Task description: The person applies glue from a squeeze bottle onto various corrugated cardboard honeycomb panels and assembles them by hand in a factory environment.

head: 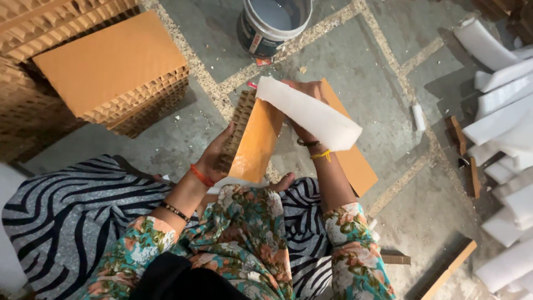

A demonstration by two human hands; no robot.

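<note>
Far left, a stack of brown honeycomb blocks (111, 72) sits on the grey concrete floor (183, 125), flat orange faces up, cell edges showing along the sides. Below it, a zebra-striped cloth (72, 216) spreads over the floor beside the seated person's floral-sleeved arms. Left hand (217, 155), red thread at the wrist, beaded band further down the forearm: fingers wrapped around the ribbed left edge of an orange honeycomb slab (255, 141), gripping it. Slab stands tilted on its lower end at the person's lap, orange face toward the camera, glossy patches on it. Top centre, a white bucket (275, 22) with pale liquid inside stands on the floor, well apart from the hands. Right hand (305, 97), dark bangle and yellow thread at the wrist: fingers closed on a long white foam strip (311, 114) near its upper end; strip lies slantwise across the top of the slab, its free end pointing down-right. A second orange slab (355, 161) lies flat on the floor behind the right forearm. Far right, a heap of white foam strips (499, 111) and some thin wooden pieces (463, 150).
</note>
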